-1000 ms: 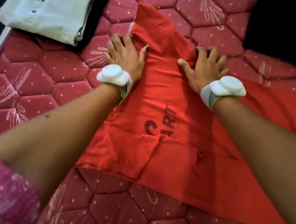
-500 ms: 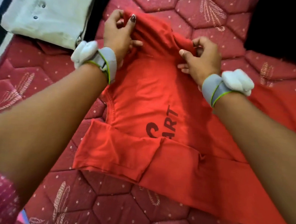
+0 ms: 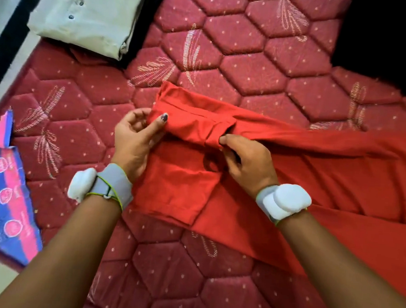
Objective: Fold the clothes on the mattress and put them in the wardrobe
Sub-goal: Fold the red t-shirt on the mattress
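garment: red shirt [image 3: 292,174], lying on the quilted red mattress [image 3: 228,47], directly ahead of me and running off toward my right.
long axis: left to right across my view; the bulk of the cloth trails past my right forearm to the frame edge.
folded edge: a doubled band of the shirt sits between my hands, its near lip over the flat panel below.
left hand: my left hand [image 3: 135,142] pinches the left end of that band, thumb on top, fingers curled beneath.
right hand: my right hand [image 3: 247,161] pinches the same band at its middle, fingers tucked into the crease.
spacing: hands close together, both on the shirt's left portion; neither is free.
nearer hand: the right hand lies nearer the unfolded length, so in my judgement it is better placed to gather that side.
stage: folding appears partway done; the long right portion is not yet folded.
other items: a folded pale shirt [image 3: 87,13] rests at the far left of the mattress, well apart; a printed blue-and-pink label [image 3: 7,188] lies at the left edge.
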A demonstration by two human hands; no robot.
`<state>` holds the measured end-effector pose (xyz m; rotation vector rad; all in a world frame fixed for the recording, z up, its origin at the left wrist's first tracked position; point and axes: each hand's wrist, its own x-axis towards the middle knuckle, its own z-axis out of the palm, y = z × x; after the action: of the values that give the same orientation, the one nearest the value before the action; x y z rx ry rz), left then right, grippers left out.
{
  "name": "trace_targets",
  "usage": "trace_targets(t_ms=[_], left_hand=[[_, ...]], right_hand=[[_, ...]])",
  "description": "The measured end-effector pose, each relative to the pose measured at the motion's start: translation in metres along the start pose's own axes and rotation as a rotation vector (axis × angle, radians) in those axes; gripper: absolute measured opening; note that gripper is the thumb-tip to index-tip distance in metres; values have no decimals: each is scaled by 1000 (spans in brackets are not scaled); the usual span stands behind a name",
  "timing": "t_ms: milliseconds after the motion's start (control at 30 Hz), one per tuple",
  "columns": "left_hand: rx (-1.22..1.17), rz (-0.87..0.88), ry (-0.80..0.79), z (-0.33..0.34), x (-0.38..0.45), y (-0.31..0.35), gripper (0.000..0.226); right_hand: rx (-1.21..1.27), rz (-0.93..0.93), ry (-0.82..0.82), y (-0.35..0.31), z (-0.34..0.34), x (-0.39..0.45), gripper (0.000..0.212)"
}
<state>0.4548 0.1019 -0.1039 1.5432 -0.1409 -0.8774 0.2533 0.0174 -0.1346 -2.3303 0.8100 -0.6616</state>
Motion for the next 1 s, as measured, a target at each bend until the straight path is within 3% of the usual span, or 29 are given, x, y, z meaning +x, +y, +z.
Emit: trace_targets(t_ms=[100, 200, 267, 400, 533, 600, 667, 767, 867, 933, 1000], left_hand=[[121, 158, 70, -14, -1, 4, 22], [539, 116, 40, -34, -3, -8, 22], [722, 123, -3, -38, -8, -17, 24], [869, 406, 137, -32, -16, -13, 27], [1249, 412, 167, -26, -28, -22, 48], [1318, 456, 217, -16, -31, -21, 51], [1286, 640, 124, 18, -40, -18, 43], [1245, 866, -258, 85, -55, -24, 32], [1438, 856, -514, 142, -67, -50, 50], [1536, 815, -552, 172, -78, -69, 63], [1586, 756, -543, 186, -81, -77, 62]], right_hand=[[-72, 12, -19, -7, -5, -12, 23], [-100, 38, -130, -6, -1, -28, 27], [-98, 64, -106, -7, 2, -28, 28], [-22, 128, -9, -14, 6, -28, 21], [45, 144, -154, -13, -2, -43, 27], [97, 184, -161, -11, -16, -42, 31], [-1, 260, -96, 3, -45, -47, 31], [-299, 332, -11, 41, -89, -50, 37], [-517, 471, -195, 77, -131, -46, 57], [-579, 532, -377, 103, -162, -51, 75], [-678, 525, -514, 120, -183, -51, 83]])
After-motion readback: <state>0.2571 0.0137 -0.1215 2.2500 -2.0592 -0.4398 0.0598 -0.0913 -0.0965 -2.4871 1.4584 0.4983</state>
